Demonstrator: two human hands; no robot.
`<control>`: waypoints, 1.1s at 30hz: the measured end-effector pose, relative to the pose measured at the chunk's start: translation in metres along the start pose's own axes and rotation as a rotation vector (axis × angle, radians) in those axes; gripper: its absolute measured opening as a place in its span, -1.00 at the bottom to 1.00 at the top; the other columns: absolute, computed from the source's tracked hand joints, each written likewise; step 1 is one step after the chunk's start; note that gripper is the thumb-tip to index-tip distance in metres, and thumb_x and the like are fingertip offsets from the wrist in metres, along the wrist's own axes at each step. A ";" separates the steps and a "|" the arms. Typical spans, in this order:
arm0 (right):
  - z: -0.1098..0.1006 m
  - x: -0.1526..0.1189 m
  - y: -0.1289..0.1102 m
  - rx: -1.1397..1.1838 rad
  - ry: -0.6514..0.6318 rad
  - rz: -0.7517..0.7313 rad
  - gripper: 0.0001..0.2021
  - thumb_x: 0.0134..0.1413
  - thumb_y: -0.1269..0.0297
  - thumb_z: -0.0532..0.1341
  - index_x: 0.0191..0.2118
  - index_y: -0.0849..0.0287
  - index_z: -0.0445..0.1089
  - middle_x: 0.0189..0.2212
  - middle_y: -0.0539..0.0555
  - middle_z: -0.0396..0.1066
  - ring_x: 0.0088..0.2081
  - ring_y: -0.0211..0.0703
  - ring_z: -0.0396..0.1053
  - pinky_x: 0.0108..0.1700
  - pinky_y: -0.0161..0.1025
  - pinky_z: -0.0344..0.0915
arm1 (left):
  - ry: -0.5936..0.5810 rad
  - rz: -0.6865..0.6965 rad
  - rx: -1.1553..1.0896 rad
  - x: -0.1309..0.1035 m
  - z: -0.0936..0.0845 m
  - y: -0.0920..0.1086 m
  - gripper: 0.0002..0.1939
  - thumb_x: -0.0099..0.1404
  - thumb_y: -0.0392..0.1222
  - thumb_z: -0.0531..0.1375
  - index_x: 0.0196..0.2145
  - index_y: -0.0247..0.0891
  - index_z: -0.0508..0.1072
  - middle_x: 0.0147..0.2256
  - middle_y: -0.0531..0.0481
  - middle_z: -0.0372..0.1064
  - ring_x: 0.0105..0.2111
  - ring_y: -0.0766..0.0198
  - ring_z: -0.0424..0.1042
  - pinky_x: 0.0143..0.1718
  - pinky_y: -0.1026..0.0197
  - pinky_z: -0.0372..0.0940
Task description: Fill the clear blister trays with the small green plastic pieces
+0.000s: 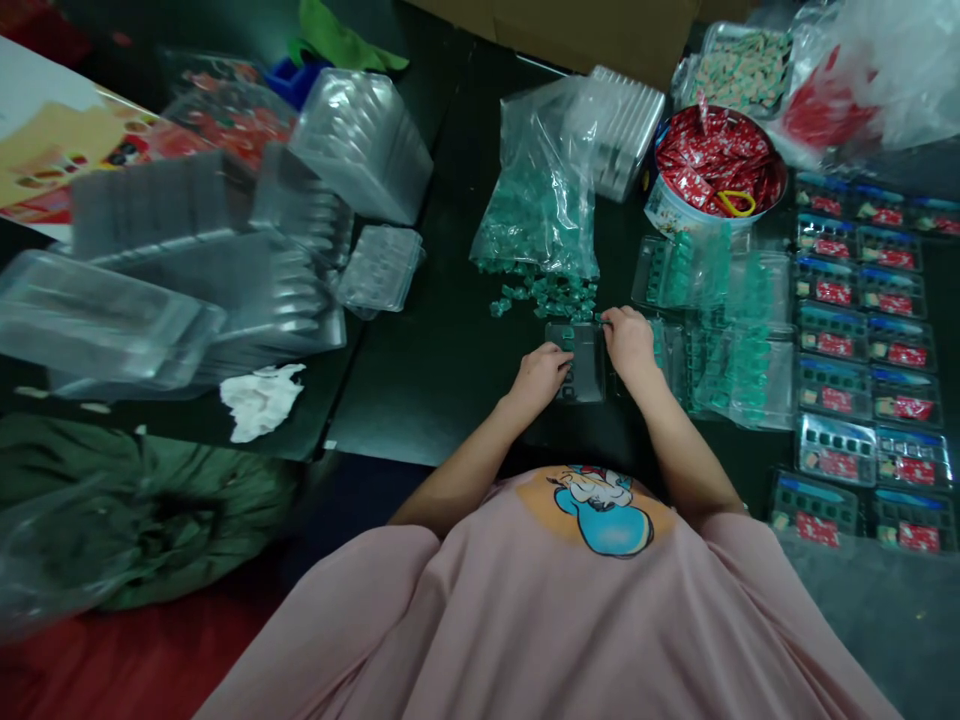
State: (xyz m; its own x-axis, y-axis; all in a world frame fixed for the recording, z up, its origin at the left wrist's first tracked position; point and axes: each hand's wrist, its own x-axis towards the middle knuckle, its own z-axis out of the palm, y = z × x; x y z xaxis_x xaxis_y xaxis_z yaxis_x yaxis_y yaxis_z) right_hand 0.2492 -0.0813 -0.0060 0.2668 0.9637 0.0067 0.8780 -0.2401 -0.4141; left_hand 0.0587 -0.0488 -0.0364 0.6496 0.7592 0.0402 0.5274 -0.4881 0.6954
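A clear plastic blister tray (589,375) with small moulded slots lies on the dark table in front of me. Over its left side is my left hand (544,375), fingers drawn together at the slots; whatever they pinch is hidden. My right hand (628,338) is at the tray's upper right corner, its fingertips closed on a small green plastic piece, mostly covered by them. Just beyond the tray, loose green translucent pieces (551,293) spill from a clear plastic bag (541,200) of the same pieces.
Trays filled with green pieces (739,325) are stacked to the right. Farther right stand rows of packed trays with red packets (832,345). A round tin (701,212) of red packets is behind. Stacks of clear trays (225,280) and crumpled white tissue (260,402) lie left.
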 end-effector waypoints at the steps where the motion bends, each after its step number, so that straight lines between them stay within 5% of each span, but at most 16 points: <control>1: -0.001 0.009 0.002 -0.037 -0.019 0.000 -0.74 0.18 0.48 0.09 -0.11 0.25 0.48 -0.18 0.28 0.44 -0.10 0.07 0.34 -0.04 -0.09 0.19 | -0.009 0.008 0.020 0.001 0.000 0.000 -0.76 0.22 -0.35 0.21 -0.20 -0.18 0.62 -0.27 -0.10 0.44 -0.30 0.18 0.42 -0.23 0.19 0.30; 5: 0.004 0.033 0.007 -0.092 -0.090 -0.021 -0.71 0.12 0.55 0.10 -0.10 0.28 0.48 -0.19 0.32 0.47 -0.09 0.10 0.36 0.03 -0.03 0.19 | -0.028 0.003 0.027 0.002 0.000 -0.002 -0.70 0.19 -0.42 0.18 -0.19 -0.18 0.62 -0.25 -0.11 0.46 -0.27 0.16 0.45 -0.21 0.18 0.32; 10: 0.001 0.033 0.006 0.038 -0.022 0.010 -0.72 0.08 0.55 0.11 -0.14 0.25 0.49 -0.26 0.24 0.51 -0.16 0.02 0.41 -0.07 -0.11 0.28 | 0.000 -0.017 -0.120 0.000 -0.015 0.002 -0.67 0.15 -0.40 0.24 -0.12 -0.21 0.58 -0.24 -0.09 0.49 -0.26 0.18 0.47 -0.14 0.17 0.33; 16: -0.009 -0.003 -0.019 0.588 -0.006 -0.063 -0.79 0.05 0.35 0.18 -0.17 0.17 0.48 -0.39 0.01 0.49 -0.36 -0.21 0.41 -0.22 -0.26 0.31 | 0.281 -0.253 -0.696 0.008 -0.022 0.018 -0.82 0.11 -0.16 0.32 -0.31 -0.29 0.57 -0.39 -0.01 0.48 -0.39 0.28 0.42 -0.28 0.23 0.31; 20: -0.008 -0.023 -0.037 0.621 0.048 -0.102 -0.79 0.04 0.37 0.17 -0.18 0.15 0.48 -0.35 0.04 0.49 -0.33 -0.19 0.40 -0.19 -0.23 0.33 | 0.342 -0.346 -0.995 0.015 -0.015 0.026 -0.80 -0.02 -0.19 0.38 -0.42 -0.30 0.51 -0.45 0.05 0.43 -0.43 0.36 0.38 -0.30 0.28 0.28; 26: -0.004 -0.027 -0.035 0.763 -0.025 -0.130 -0.77 0.13 0.30 0.15 -0.13 0.14 0.47 -0.29 0.07 0.52 -0.25 -0.15 0.45 -0.14 -0.19 0.35 | 0.285 -0.399 -1.171 0.009 -0.017 0.025 -0.75 -0.07 -0.23 0.39 -0.41 -0.29 0.44 -0.49 0.10 0.37 -0.44 0.38 0.40 -0.36 0.32 0.25; 33: -0.003 -0.027 -0.030 0.782 -0.067 -0.129 -0.84 0.13 0.26 0.19 -0.23 0.11 0.51 -0.30 0.04 0.53 -0.25 -0.15 0.45 -0.15 -0.20 0.31 | 0.196 -0.281 -1.140 0.002 -0.017 0.018 -0.79 -0.01 -0.23 0.37 -0.40 -0.29 0.45 -0.45 0.07 0.44 -0.41 0.35 0.43 -0.25 0.25 0.31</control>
State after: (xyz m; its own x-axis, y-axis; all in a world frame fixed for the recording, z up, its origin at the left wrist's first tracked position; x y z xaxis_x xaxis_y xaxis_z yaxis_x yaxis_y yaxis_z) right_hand 0.2166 -0.1009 0.0093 0.1356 0.9893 0.0533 0.3597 0.0010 -0.9330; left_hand 0.0602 -0.0489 -0.0120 0.4420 0.8796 -0.1759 -0.2177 0.2954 0.9302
